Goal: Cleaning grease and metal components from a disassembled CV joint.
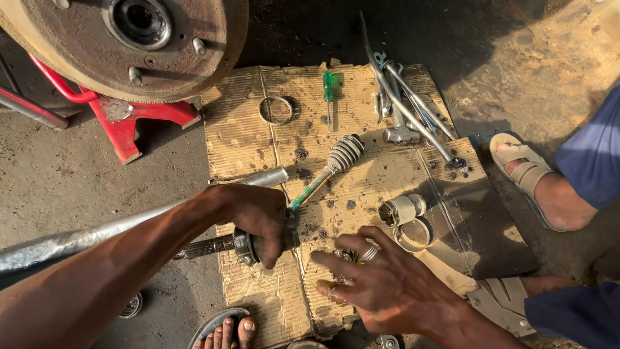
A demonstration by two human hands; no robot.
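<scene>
While the left hand (pixel 261 223) gripped the axle shaft (pixel 206 246) with fingers wrapped tight, the right hand (pixel 381 284) lay with fingers spread on the cardboard (pixel 252 139). Small greasy parts (pixel 345 256) under those fingertips could, I think, slip and roll away.

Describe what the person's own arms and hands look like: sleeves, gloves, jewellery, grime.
Both forearms are bare, with no sleeves in view, and neither hand wears a glove. The left hand shows no ring or watch. The right hand wears a silver-coloured ring on one finger. Whether the fingers are greasy cannot be told.
</scene>
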